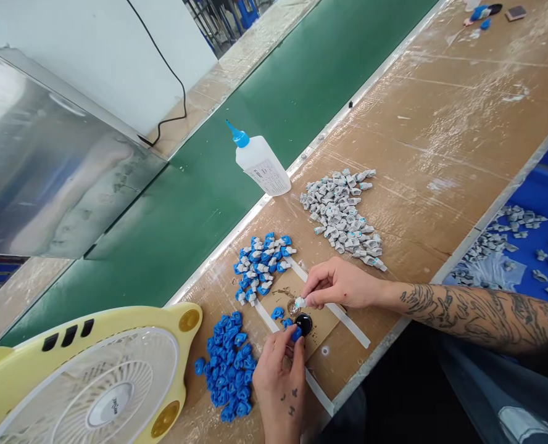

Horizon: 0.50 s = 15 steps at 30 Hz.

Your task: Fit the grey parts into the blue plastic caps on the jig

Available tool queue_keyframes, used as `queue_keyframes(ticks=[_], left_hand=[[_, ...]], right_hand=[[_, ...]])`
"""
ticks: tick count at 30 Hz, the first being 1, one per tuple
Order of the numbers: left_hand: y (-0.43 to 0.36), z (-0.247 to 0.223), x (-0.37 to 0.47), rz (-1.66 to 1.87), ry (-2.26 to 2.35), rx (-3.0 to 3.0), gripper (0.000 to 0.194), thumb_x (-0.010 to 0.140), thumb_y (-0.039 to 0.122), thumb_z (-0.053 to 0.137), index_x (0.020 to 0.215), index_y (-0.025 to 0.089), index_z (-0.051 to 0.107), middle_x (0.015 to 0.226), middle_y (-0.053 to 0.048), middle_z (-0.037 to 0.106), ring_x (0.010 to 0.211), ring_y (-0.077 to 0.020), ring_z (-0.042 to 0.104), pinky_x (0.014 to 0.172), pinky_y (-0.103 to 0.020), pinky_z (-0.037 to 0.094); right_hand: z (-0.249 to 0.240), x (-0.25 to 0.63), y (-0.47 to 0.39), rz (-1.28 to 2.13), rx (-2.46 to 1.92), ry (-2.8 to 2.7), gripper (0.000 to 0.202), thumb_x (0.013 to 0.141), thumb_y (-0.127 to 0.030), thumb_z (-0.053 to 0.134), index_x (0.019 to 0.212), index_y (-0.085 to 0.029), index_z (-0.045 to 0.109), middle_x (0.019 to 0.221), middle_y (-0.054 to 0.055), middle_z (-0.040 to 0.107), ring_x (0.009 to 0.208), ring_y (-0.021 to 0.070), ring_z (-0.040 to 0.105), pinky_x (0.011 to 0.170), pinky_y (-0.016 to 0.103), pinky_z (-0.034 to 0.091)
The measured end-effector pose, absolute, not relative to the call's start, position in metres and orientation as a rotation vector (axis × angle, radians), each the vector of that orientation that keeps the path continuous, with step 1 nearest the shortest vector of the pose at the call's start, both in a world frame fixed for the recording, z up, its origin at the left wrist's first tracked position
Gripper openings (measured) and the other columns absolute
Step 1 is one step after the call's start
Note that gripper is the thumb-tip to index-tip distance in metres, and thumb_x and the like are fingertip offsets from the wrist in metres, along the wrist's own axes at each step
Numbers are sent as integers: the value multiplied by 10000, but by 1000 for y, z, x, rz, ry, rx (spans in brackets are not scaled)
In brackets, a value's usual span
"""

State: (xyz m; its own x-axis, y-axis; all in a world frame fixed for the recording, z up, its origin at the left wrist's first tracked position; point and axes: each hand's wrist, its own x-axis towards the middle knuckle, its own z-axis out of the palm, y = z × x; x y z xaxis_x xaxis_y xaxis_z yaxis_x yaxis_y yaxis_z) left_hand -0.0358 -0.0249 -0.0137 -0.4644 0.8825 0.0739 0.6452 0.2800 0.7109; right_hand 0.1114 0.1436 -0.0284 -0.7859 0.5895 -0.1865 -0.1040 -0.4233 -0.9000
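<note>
Between the thumb and fingers of my left hand (281, 370) is a small blue piece (297, 333), held at the edge of a round black dish (304, 323). My right hand (332, 283) pinches a small grey piece (300, 302) just above the dish. Two more blue pieces (278, 312) lie beside the dish on a cardboard sheet (323, 317), which white tape (348, 325) borders. Left of my left hand is a pile of loose blue pieces (230, 364). Farther back sit joined blue-and-grey pieces (261, 264) and a heap of grey pieces (343, 216).
A white bottle with a blue nozzle (263, 165) stands at the green belt's (200, 197) edge. A yellow fan (116, 382) fills the lower left. On the right, a blue bin (533, 234) below the table's edge holds more grey pieces.
</note>
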Motion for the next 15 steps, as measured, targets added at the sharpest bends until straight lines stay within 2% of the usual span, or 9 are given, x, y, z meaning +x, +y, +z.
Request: queue_keyframes(ticks=[5, 9, 15], left_hand=[[-22, -8, -36, 1293, 2150, 815, 292, 657, 427, 852, 825, 201, 774, 750, -53, 760, 646, -195, 710, 592, -276, 587], [-10, -3, -28, 1599, 1920, 435, 406, 504, 455, 939, 734, 182, 744, 658, -43, 741, 571, -176, 695, 535, -249, 576], [3, 0, -13, 1705, 1735, 309, 396, 473, 407, 963, 697, 173, 734, 655, -47, 745, 573, -150, 692, 558, -223, 575]], right_hand=[[-24, 113, 136, 2208, -682, -1353, 261, 695, -386, 820, 796, -148, 785, 722, 35, 727, 619, 142, 650, 618, 253, 532], [-21, 113, 122, 1936, -648, -1486, 188, 767, -359, 793, 790, -173, 804, 796, 54, 756, 719, 161, 679, 678, 254, 539], [-20, 109, 105, 1563, -543, -1665, 189, 903, -335, 713, 865, -176, 809, 803, 58, 765, 735, 147, 692, 717, 241, 549]])
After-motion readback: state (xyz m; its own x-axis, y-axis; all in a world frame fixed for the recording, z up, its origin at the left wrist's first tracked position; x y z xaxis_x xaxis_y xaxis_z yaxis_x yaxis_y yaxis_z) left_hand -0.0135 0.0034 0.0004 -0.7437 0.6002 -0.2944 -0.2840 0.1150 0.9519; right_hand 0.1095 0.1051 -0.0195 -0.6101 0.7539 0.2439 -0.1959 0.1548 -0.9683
